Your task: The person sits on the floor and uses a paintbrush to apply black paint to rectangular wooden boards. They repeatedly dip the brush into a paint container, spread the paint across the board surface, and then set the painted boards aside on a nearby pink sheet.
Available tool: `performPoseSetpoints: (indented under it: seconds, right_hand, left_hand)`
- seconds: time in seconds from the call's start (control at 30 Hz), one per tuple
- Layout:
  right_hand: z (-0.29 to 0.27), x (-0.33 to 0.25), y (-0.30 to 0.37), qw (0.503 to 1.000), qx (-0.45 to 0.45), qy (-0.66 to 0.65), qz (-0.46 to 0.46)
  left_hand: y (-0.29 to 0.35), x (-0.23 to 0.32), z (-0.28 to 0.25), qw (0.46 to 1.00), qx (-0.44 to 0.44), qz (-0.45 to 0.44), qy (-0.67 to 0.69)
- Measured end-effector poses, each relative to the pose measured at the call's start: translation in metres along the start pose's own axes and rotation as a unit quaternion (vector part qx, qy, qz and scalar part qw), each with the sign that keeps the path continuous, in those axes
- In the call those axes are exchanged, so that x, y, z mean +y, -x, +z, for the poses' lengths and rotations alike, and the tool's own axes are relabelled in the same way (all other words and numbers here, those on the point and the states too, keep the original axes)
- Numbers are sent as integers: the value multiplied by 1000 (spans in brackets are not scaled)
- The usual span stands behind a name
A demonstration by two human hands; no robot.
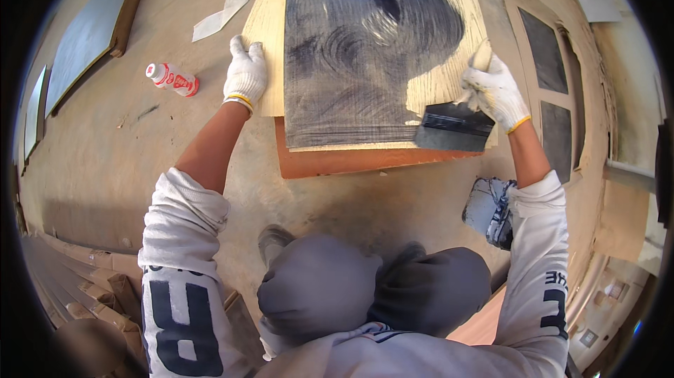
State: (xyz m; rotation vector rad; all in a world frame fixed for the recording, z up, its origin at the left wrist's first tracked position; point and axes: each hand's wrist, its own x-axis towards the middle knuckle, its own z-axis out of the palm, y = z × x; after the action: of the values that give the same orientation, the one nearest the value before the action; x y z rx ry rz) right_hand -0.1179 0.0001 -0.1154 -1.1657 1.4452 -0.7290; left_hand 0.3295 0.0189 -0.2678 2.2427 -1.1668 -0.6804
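Note:
My left hand [246,72], in a white knit glove, is closed at the left edge of a pale wooden board [270,90]. On top of that board lies a sheet smeared with black paste [337,90], with curved streaks and bare yellowish wood showing at the right. My right hand [495,90], gloved too, grips the handle of a wide scraper [456,126]. Its black, coated blade lies at the sheet's near right corner. The glove hides part of the handle.
A reddish-brown board [379,161] sits underneath. A paste-stained container [491,211] stands by my right forearm. A white-and-red bottle [172,79] lies at the left, near a white strip [228,5]. Panels [95,27] lie at the far left, a frame with dark panels [544,48] at the right.

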Motion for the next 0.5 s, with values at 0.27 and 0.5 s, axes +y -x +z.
performPoseSetpoints:
  seconds: [0.27, 0.5]
  right_hand:
    - [-9, 0, -11, 996, -29, 36, -78]
    - [19, 1, -32, 985, -93, 89, -114]
  left_hand:
    - [-9, -4, 16, 999, 16, 35, 16]
    - [-27, -36, 16, 997, 30, 65, 32]
